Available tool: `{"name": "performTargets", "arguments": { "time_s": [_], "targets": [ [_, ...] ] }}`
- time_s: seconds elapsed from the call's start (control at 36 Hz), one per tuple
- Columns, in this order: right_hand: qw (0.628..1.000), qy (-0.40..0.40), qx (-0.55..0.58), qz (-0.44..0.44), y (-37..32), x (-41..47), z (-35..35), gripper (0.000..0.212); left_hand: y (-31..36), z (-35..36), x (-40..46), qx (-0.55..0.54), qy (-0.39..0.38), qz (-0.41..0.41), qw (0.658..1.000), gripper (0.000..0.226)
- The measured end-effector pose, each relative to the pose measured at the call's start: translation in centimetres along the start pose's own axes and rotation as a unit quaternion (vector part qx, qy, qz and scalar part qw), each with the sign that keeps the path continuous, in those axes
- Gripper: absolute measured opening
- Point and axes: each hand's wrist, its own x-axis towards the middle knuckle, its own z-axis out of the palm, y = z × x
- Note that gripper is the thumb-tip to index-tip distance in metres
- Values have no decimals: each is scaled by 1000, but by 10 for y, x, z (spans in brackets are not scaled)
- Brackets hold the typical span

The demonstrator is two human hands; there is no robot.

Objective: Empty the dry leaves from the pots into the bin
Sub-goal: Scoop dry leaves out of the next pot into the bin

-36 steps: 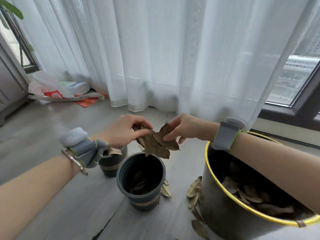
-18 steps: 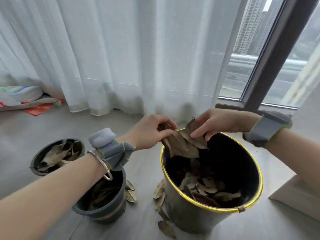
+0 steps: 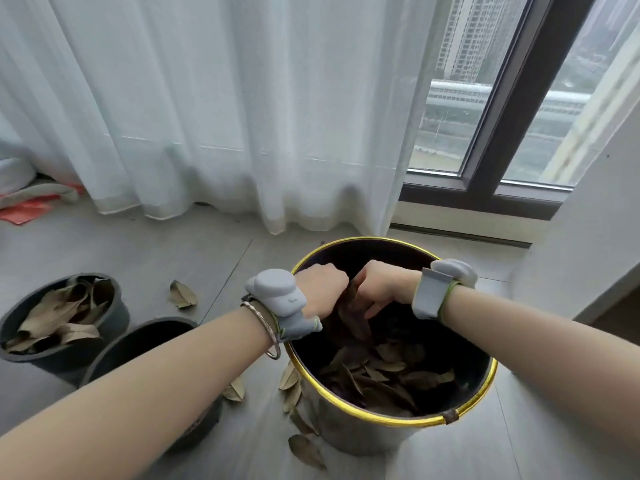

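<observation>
Pinching a bunch of dry leaves between our left hand and right hand, we are holding it inside the bin. They are looking light and crumbly, so we are squeezing gently.

In front of me a sheer white curtain hangs to the grey plank floor, its hem just touching the boards. To my right the dark-framed window stands uncovered, showing pale daylight and tall buildings outside. A white wall closes the right side. Far left, against the curtain, lies what may be crumpled bags beside something red.
</observation>
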Motion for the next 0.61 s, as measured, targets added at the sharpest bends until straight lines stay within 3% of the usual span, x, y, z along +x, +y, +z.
{"name": "performTargets", "arguments": {
  "time_s": [0.08, 0.17, 0.28, 0.36, 0.44, 0.53, 0.61],
  "targets": [
    [1000, -17, -18, 19, 1, 8, 9, 20, 0, 6, 3, 4, -57, 24, 998, 25],
    [998, -36, -35, 37, 3, 13, 18, 5, -1, 7, 4, -9, -105, 44, 993, 24],
    [995, -58, -57, 56, 8, 16, 24, 22, 2, 6, 1, -10, -142, 61, 988, 26],
    [994, -74, -32, 68, 8, 10, 18, 7, 4, 0, -5, -9, -123, 74, 990, 28],
    [997, -59, -5, 52, 8, 5, 7, 27, 2, -12, -15, -36, -89, 92, 991, 36],
    [999, -36, 3, 36, 7, -3, -5, 32, -7, -24, -28, -101, -40, 96, 989, 44],
    [999, -22, 14, 32, 2, -10, -16, 37, -23, -33, -44, -190, 20, 94, 977, 35]
  ]
}}
